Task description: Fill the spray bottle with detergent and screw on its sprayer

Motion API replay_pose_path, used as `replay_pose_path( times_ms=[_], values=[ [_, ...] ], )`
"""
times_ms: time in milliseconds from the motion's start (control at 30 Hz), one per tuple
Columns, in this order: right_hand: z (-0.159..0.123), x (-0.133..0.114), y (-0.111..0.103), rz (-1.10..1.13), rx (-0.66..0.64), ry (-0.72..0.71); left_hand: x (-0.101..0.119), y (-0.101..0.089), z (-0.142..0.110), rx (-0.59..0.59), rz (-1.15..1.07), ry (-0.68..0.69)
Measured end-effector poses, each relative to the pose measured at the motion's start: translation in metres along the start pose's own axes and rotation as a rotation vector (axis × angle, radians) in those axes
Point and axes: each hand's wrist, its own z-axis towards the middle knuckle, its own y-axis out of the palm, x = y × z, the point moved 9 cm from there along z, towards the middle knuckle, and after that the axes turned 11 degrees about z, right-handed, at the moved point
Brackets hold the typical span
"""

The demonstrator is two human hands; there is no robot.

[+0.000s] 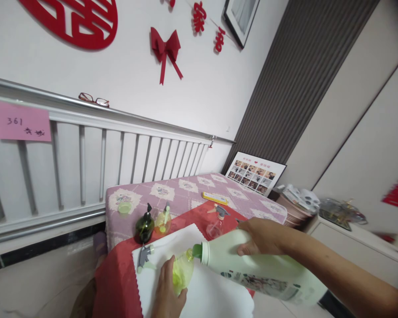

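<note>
My right hand [262, 238] grips a large pale green jug [268, 274] with a printed label, tilted so its green spout points left and down. The spout meets the mouth of a small clear bottle [183, 271], which has yellow-green liquid inside. My left hand [169, 287] is wrapped around that small bottle and keeps it tilted over a white scalloped mat [219, 291]. A grey spray head [146, 256] lies on the mat's left corner. Behind stand a dark green pump bottle [145, 227], a yellowish pump bottle [163, 221] and a clear pink spray bottle [215, 224].
A red cloth [116, 282] lies under the mat on a purple patterned tablecloth [175, 190]. On it are a green cap [124, 207] and a yellow-edged box [215, 198]. A white radiator [112, 154] runs behind. A photo board [255, 173] and basket [293, 210] stand right.
</note>
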Motion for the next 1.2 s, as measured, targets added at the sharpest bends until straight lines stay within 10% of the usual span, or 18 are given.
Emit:
replay_pose_path(
  times_ms=[1200],
  values=[
    [-0.0003,0.0011,0.0009,0.016,0.005,0.001,0.007,-0.0055,-0.0036,-0.014,-0.029,-0.011]
  ],
)
